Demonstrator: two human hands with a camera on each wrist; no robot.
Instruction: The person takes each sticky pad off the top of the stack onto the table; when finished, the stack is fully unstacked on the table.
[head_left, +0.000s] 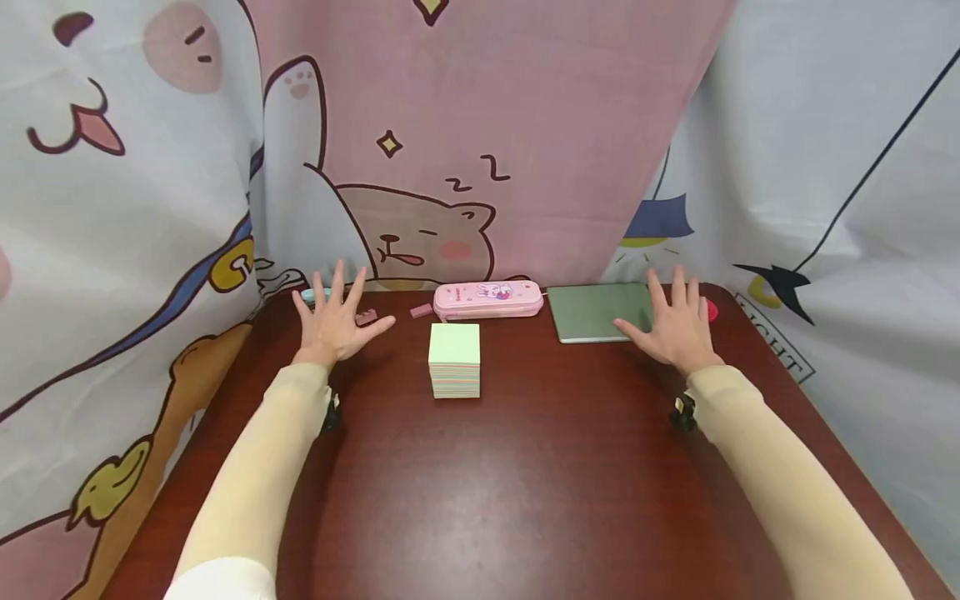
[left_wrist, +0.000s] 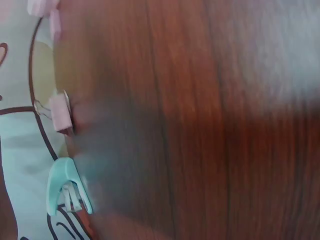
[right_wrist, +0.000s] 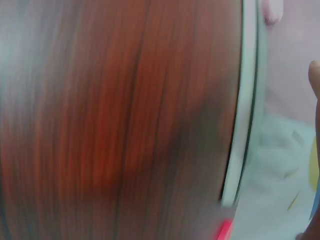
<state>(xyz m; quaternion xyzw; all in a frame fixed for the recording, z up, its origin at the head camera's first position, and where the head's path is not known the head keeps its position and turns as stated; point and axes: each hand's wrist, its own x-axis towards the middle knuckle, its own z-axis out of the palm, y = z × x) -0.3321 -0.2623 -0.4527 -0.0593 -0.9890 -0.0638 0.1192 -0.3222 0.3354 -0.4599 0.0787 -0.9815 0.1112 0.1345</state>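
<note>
My left hand (head_left: 330,327) is spread out above the back left of the table, touching nothing that I can make out. Close to it are a pink binder clip (left_wrist: 61,112) and a teal clip-like item (left_wrist: 59,175), partly hidden by the fingers in the head view. Fingers spread, my right hand (head_left: 677,327) hovers over the right side of a green notebook (head_left: 596,310); contact cannot be told. A red object (head_left: 712,311) shows just beyond it. Between the hands stand a stack of pastel sticky notes (head_left: 454,360) and a pink pencil case (head_left: 489,300).
A small pink block (head_left: 422,311) lies left of the pencil case. Printed cloth (head_left: 562,125) hangs along the back and both sides of the dark red wooden table (head_left: 480,483). Each wrist carries a small black camera (head_left: 683,411).
</note>
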